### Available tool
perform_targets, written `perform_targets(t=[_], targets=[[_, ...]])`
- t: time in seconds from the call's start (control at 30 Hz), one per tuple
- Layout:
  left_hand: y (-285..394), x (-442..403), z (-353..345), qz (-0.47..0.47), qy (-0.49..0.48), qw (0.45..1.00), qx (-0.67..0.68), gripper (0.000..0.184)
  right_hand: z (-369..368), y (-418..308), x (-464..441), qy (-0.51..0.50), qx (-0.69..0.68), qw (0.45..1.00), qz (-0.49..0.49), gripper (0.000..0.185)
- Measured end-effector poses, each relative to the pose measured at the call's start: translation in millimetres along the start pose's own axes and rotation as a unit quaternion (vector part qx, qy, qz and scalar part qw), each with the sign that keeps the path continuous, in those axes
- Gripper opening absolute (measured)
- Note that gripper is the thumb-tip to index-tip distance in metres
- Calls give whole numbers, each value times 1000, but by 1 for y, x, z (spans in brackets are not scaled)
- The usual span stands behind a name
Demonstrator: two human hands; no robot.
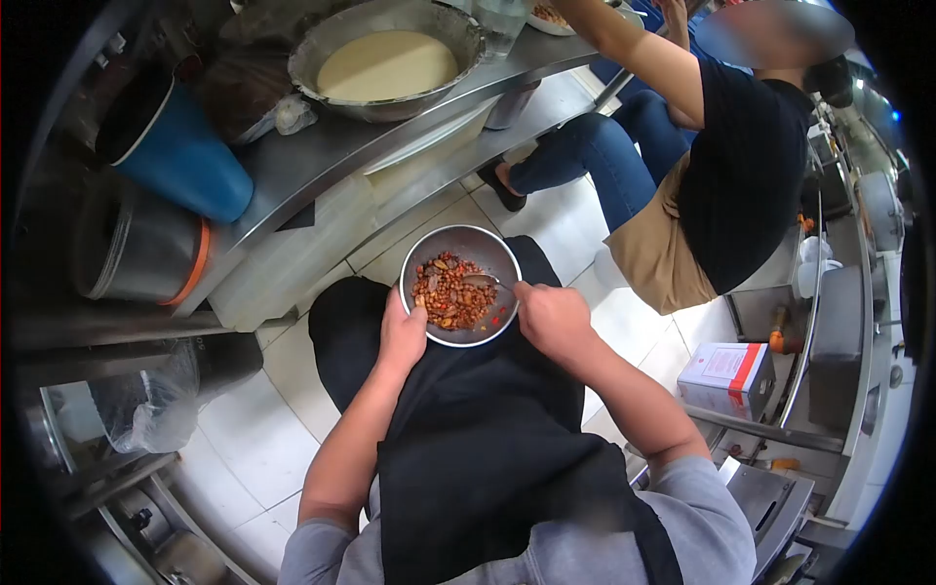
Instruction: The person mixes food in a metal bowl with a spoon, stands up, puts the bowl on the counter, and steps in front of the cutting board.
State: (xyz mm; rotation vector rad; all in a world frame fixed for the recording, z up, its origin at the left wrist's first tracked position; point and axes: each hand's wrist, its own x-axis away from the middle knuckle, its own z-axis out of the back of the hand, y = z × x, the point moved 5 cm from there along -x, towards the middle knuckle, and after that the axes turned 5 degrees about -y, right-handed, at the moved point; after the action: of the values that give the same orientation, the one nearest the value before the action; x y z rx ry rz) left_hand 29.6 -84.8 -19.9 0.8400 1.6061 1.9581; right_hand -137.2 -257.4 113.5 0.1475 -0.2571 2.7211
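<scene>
A round metal bowl (504, 255) rests over my lap, above the black apron (487, 419). Inside lies a mix (453, 292) of brown bits that look like nuts or beans, with red pieces among them. My left hand (402, 331) grips the bowl's left rim, thumb on the inside edge. At the right rim, my right hand (552, 319) is closed around the handle of a metal spoon (480, 280), whose bowl end sits in the mix. The spoon's handle is mostly hidden in my fingers.
A steel counter (292, 185) holds a large basin (388, 70) of pale batter, a blue container (180, 146) and a bin with an orange band (156, 249). A co-worker (731, 175) sits close at the right. Beyond is a square tin (723, 375) beside metal shelving.
</scene>
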Motion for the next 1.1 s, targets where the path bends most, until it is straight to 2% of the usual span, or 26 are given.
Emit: perform_targets(t=[0.13, 0.33, 0.4, 0.53, 0.6, 0.7, 0.83, 1.1], targets=[[1, -1, 1, 18, -8, 1000, 1, 53, -7, 14, -5, 21, 18, 999, -20, 8], [2, -2, -1, 6, -24, 1000, 16, 52, -5, 4, -1, -4, 39, 999, 19, 7], [-1, -2, -1, 9, -24, 999, 30, 53, 2, 8, -7, 49, 51, 997, 10, 7], [4, -3, -4, -11, -22, 998, 50, 55, -10, 12, -19, 52, 73, 996, 25, 8], [6, -2, 0, -10, -18, 999, 32, 55, -13, 9, -7, -22, 53, 998, 25, 9], [7, -1, 1, 6, -19, 1000, 9, 55, -8, 11, 3, -37, 51, 998, -3, 10], [9, -1, -2, 19, -18, 1000, 13, 54, -10, 13, -7, 1, 48, 999, -16, 12], [10, 0, -2, -8, -29, 999, 18, 53, -13, -4, -9, -27, 33, 999, -14, 12]])
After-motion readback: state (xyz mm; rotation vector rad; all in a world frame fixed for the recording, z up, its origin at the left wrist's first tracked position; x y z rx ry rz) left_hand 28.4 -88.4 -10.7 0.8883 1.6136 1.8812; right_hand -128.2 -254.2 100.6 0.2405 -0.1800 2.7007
